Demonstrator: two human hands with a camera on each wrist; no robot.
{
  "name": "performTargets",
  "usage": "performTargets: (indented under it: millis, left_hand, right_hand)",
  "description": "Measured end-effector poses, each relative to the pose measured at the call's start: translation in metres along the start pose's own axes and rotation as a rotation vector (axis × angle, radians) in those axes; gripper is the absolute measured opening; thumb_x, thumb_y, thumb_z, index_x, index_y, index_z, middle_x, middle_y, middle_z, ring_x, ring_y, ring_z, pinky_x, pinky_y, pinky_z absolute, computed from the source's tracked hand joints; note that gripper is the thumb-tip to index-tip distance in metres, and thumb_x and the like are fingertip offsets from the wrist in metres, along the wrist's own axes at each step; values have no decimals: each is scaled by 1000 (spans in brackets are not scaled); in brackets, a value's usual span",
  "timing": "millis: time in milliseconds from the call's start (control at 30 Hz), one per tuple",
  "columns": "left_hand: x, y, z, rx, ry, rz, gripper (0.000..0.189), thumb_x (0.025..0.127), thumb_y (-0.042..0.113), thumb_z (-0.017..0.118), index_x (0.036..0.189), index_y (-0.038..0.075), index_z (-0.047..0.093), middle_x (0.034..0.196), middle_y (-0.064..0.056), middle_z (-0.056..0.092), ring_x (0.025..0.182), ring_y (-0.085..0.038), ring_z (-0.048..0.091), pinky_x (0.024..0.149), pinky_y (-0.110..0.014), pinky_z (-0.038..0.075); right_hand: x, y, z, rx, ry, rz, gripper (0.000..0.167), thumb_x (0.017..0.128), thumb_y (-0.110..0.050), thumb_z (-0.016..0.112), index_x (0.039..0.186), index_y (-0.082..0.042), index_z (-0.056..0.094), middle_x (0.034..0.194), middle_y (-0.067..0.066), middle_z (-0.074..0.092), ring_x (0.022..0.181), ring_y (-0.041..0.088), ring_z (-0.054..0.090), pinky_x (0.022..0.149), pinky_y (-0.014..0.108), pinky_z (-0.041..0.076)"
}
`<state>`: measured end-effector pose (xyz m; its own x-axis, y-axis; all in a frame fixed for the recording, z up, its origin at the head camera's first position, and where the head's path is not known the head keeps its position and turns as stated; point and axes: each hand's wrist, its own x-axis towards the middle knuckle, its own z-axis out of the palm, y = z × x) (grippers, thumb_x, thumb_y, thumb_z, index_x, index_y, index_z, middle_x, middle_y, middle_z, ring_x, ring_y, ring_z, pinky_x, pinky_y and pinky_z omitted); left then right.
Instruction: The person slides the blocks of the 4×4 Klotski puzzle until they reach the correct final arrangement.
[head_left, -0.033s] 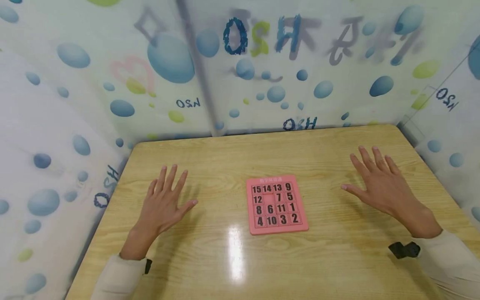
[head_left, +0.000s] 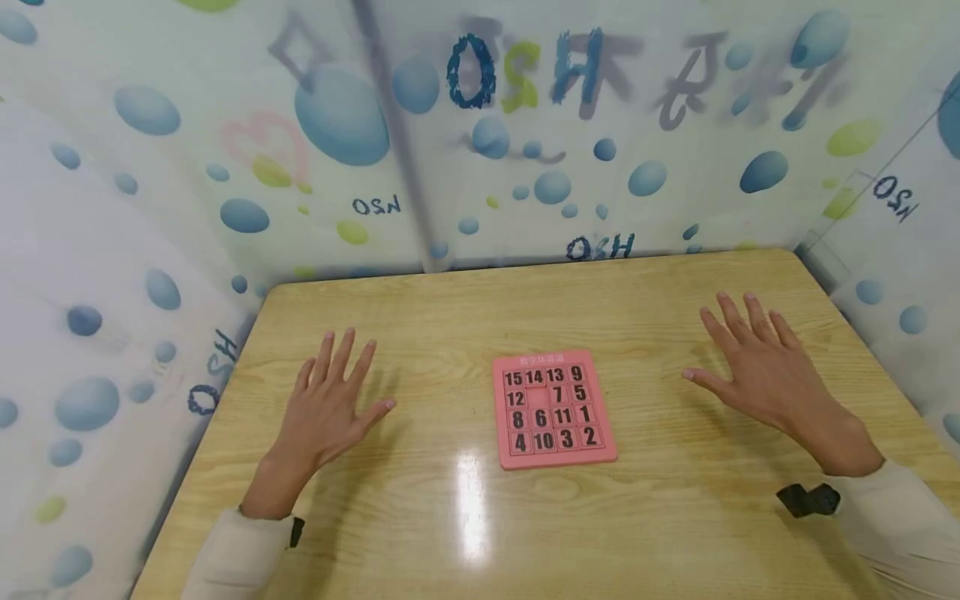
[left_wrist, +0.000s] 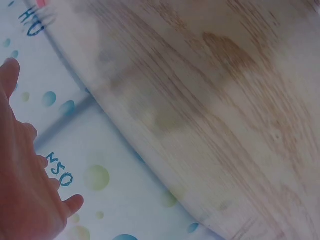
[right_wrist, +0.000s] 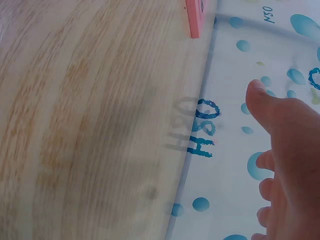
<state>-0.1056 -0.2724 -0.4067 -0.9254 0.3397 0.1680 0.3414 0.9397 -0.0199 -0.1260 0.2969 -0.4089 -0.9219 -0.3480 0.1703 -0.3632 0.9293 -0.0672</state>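
Observation:
A pink sliding number puzzle (head_left: 555,410) lies flat on the wooden table (head_left: 420,333), between the two hands. Its black-numbered tiles fill the frame except for one gap in the second row, right of the 12. My left hand (head_left: 322,408), fingers straight and thumb spread, hovers over the table to the left of the puzzle and holds nothing. To the right, my right hand (head_left: 772,375) is held the same way, palm down, with nothing in it. In the right wrist view only a pink edge of the puzzle (right_wrist: 195,20) shows.
A pale curtain-like wall (head_left: 487,192) with blue and green dots and mirrored lettering stands behind the table's far edge and along both sides. Dark bands (head_left: 808,500) sit at the sleeve cuffs. A bright light reflection lies on the table front.

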Motion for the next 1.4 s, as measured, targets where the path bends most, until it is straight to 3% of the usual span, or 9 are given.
performTargets:
  millis: [433,567,700,1000,1167,1400]
  left_hand:
    - [6,8,-4,-34,-34,21,89,92,63,54,159,15,22,166,-17,12,151,-42,9,114,-63,22]
    - [12,20,-7,-86,-103,26,91,92,65,52,160,16,17,167,-14,6,153,-39,3,117,-62,19]
    - [16,34,-8,-130,-160,41,90,92,66,53,159,14,22,168,-13,4,154,-36,0,118,-62,18]
    - [35,72,-5,-216,-245,148,100,89,66,57,159,7,19,167,-14,10,154,-34,5,115,-63,27]
    - [44,90,-1,-234,-337,190,98,90,67,54,159,6,20,166,-15,15,153,-33,11,116,-61,27]
    - [48,110,9,-216,-450,202,103,88,69,56,159,6,16,167,-14,4,154,-32,1,120,-56,23]
  right_hand:
    - [3,-11,0,36,-40,-12,90,92,-56,60,157,-4,25,164,23,15,151,45,6,117,66,10]
    - [3,-20,-2,60,-65,-28,88,94,-54,59,159,-6,21,165,21,12,152,42,2,120,62,5]
    - [5,-31,0,84,-87,-52,86,95,-51,59,158,-7,22,165,20,13,153,39,2,122,56,3]
    - [9,-54,11,92,-112,-173,84,95,-52,58,158,-8,24,165,17,15,153,38,4,124,47,-5]
    - [13,-69,16,97,-159,-222,80,95,-52,58,158,-12,28,164,13,24,152,39,9,123,53,8]
    - [14,-102,21,90,-223,-352,67,97,-45,60,152,-11,42,159,11,36,150,41,19,119,58,20]
